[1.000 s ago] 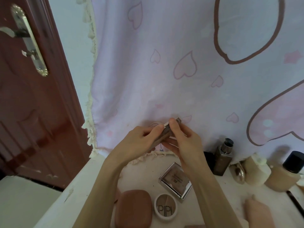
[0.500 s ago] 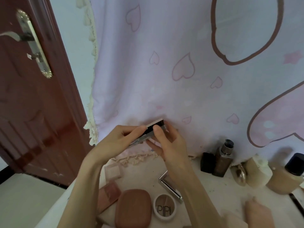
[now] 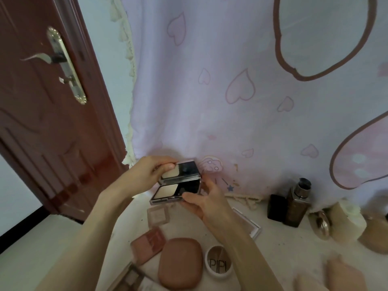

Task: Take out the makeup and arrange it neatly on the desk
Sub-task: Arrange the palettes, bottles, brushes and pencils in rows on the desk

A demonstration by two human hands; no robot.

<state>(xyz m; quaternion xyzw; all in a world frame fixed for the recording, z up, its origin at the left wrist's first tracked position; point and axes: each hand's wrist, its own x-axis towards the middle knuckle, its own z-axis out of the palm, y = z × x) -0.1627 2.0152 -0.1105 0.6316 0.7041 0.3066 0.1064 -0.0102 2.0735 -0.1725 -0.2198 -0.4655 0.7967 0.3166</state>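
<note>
A silver powder compact [image 3: 177, 183] is held open above the back of the white desk [image 3: 279, 244]. Its mirror lid stands up and pale powder shows in the base. My left hand [image 3: 147, 175] pinches the lid's top edge. My right hand [image 3: 201, 198] grips the base from the right and underneath. Other makeup lies on the desk below: a rounded brown case [image 3: 180, 263], a round white "PIPI" compact [image 3: 218, 263], a pink blush palette [image 3: 148, 244], a small clear square palette [image 3: 158, 215] and a clear rectangular compact [image 3: 249, 224] partly hidden by my right forearm.
A dark square bottle [image 3: 295, 206] and a black box [image 3: 277, 207] stand at the back right, beside a cream bottle [image 3: 346, 223] and a beige bottle [image 3: 375, 238]. A pink heart-print curtain [image 3: 241, 101] hangs behind the desk. A dark red door [image 3: 42, 122] stands at the left.
The compact was shut between both hands a second ago. It has moved left and down, and its lid now stands open, showing mirror and powder.
</note>
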